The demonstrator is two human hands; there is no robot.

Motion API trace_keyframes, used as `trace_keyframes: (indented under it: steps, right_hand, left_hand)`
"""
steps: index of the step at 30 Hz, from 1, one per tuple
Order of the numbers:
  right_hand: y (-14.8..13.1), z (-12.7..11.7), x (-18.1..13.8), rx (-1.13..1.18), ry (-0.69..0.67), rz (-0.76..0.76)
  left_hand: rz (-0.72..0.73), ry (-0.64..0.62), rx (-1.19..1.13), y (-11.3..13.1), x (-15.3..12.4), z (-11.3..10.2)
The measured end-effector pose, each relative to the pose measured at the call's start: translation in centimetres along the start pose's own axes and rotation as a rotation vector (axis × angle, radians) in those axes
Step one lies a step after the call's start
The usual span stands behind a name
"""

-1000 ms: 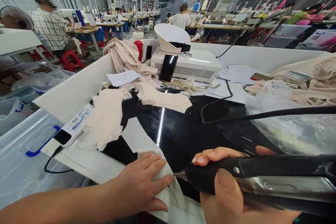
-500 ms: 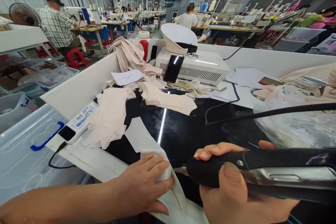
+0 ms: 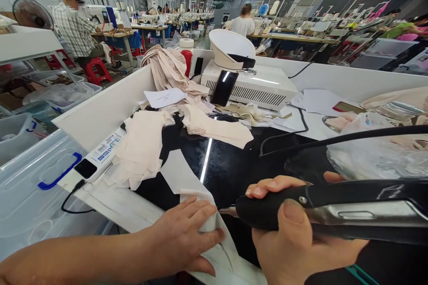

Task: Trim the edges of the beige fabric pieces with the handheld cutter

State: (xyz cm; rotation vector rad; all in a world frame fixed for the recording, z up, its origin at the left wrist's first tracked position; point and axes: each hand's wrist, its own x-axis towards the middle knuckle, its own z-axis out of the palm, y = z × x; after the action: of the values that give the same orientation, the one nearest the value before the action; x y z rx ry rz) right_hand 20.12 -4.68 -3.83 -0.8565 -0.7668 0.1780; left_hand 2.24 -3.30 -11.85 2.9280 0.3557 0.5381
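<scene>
My left hand (image 3: 187,234) rests on a pale cloth strip (image 3: 179,173), its fingers stretched out and pressing the cloth down by the edge of the shiny black work surface. Part of the strip is folded over under the fingers. My right hand (image 3: 287,240) is wrapped round a corded hand tool (image 3: 321,211) with a black grip and a silver side piece. The tool's thin metal tip (image 3: 229,210) meets the cloth's right edge, just beside the left fingertips. Whatever lies under the left palm is hidden.
Stacked beige cloth pieces (image 3: 142,142) and a curved stack (image 3: 217,127) lie farther back. Behind them stand a phone (image 3: 224,88) and a white vented box (image 3: 254,84) bearing a white cap-like form (image 3: 230,49). A black cable (image 3: 368,136) crosses above the tool, near plastic bags (image 3: 377,156).
The view has shifted slightly. The tool and my right hand have moved a little up and left, the tip staying at the cloth's edge. My left hand has hardly moved.
</scene>
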Motion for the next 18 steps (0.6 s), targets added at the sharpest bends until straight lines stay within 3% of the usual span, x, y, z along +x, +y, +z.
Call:
trace_keyframes:
  steps: [9, 18]
  right_hand:
    - [0.9, -0.3, -0.2, -0.063, -0.029, 0.014]
    - [0.9, -0.8, 2.3, -0.016, -0.022, 0.010]
  left_hand:
    - [-0.004, -0.035, -0.001, -0.1, 0.2, -0.6]
    - [-0.018, -0.160, 0.129, -3.5, 0.7, -3.1]
